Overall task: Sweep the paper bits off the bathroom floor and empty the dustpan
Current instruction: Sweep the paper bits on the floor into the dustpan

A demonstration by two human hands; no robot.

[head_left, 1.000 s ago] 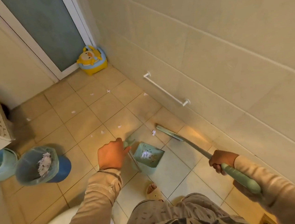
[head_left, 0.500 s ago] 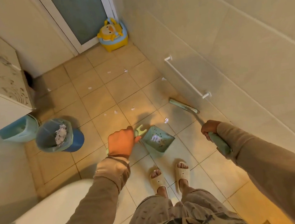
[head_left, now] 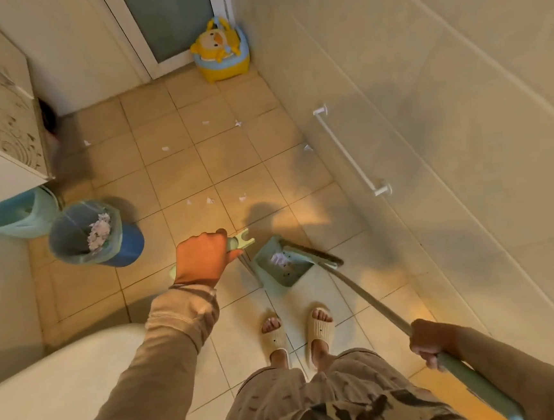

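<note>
Left hand was clenched on the dustpan handle, right hand wrapped round the broom pole, brush head touching the dustpan mouth, crumpled paper inside, more paper bits scattered on the floor tiles beyond, lined bin to the left.

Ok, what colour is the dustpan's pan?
Pale green, matching its handle; the dustpan shows best in the head view, holding white paper scraps.
</note>
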